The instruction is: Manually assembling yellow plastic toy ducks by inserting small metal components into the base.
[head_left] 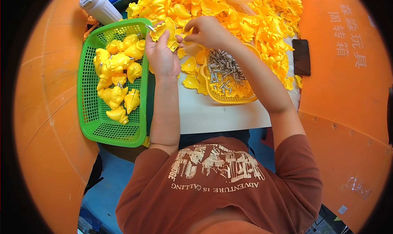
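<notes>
My left hand is closed on a yellow plastic shell piece, held up beside the green basket's far right corner. A silvery metal pin sticks out at the piece's left side. Just right of it is my right hand, its fingers curled and drawn together close to the piece. Whatever those fingers pinch is too small and blurred to name. Below my right forearm stands a yellow basket with many silvery metal pins lying over small yellow parts.
A green basket at left holds several assembled yellow figures, some with metal pins. Loose yellow shells heap across the far white table. A white tumbler stands far left; a dark phone lies right. Orange panels flank both sides.
</notes>
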The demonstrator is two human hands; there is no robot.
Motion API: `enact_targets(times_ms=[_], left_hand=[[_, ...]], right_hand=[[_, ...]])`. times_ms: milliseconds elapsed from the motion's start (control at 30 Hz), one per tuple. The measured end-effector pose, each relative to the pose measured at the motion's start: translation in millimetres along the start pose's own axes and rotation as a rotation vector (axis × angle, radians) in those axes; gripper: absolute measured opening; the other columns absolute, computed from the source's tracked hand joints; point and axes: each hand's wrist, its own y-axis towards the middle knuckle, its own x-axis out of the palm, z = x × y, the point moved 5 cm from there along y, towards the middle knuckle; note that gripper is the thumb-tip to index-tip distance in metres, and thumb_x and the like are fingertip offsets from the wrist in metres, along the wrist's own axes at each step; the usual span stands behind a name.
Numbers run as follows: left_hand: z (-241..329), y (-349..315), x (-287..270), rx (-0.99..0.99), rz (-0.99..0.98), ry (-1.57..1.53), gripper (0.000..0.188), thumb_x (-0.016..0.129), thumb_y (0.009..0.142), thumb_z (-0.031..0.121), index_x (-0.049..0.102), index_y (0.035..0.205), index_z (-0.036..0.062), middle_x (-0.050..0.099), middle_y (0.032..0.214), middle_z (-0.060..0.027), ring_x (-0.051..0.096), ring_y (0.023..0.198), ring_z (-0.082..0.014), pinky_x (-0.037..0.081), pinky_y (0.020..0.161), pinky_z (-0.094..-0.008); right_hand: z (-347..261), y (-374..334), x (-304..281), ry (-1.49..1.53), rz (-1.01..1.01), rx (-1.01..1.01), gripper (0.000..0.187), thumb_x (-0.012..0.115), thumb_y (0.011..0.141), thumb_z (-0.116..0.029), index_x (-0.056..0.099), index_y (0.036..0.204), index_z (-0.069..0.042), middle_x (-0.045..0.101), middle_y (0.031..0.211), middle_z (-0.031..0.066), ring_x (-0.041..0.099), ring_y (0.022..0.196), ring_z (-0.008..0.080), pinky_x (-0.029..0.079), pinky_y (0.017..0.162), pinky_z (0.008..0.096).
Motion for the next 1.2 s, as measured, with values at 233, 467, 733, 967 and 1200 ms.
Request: enact_targets(times_ms=[233,467,733,967,1200], left_hand=[[-33,-19,16,-0.235,-0.076,-0.018,0.022,0.058,0.088,0.014,0.049,0.108,0.0114,0.059,0.089,-0.0039,0.056,0.064,-0.0137,0.045,0.052,-0.0242],[-44,-38,41,-0.313,-0.269,-0.049,0.022,0.057,0.089,0.016,0.049,0.109,0.0106,0.06,0.088,-0.0045,0.055,0.066,-0.0123,0.045,0.053,-0.0248],[-49,-38,38,-0.292,-0.288,-0.038,0.035,0.064,0.082,0.002,0.046,0.11,0.0083,0.059,0.08,-0.0048,0.054,0.06,-0.0107,0.043,0.052,-0.0222],[-43,-38,37,-0.259,-0.332,0.041,0.036,0.066,0.08,0.001,0.046,0.11,0.0071,0.06,0.081,-0.0063,0.053,0.058,-0.0109,0.043,0.05,-0.0219],[-44,-37,36,-0.276,-0.318,-0.039,0.028,0.063,0.085,0.011,0.048,0.108,0.0078,0.061,0.085,-0.007,0.054,0.062,-0.0108,0.044,0.052,-0.0225]], right_hand=[[-12,-71,-36,1.017,0.196,-0.008,0.02,0.065,0.078,0.001,0.059,0.097,0.002,0.064,0.08,0.0038,0.061,0.074,0.0095,0.05,0.066,0.0216],[-1,-104,-39,1.128,0.426,0.095,0.03,0.066,0.079,0.001,0.055,0.107,0.004,0.064,0.083,0.0068,0.062,0.074,0.0102,0.05,0.067,0.0199],[3,-104,-38,0.981,0.408,0.121,0.04,0.065,0.08,-0.001,0.052,0.117,0.002,0.064,0.091,0.008,0.06,0.077,0.0109,0.049,0.07,0.022],[-19,-101,-63,0.206,0.326,-0.085,0.033,0.068,0.075,-0.002,0.06,0.107,-0.001,0.063,0.082,0.002,0.054,0.066,0.0066,0.044,0.061,0.0198],[-3,-104,-52,0.768,0.317,0.137,0.02,0.067,0.079,-0.004,0.062,0.097,0.004,0.062,0.08,0.0023,0.053,0.065,0.0046,0.043,0.056,0.0183]])
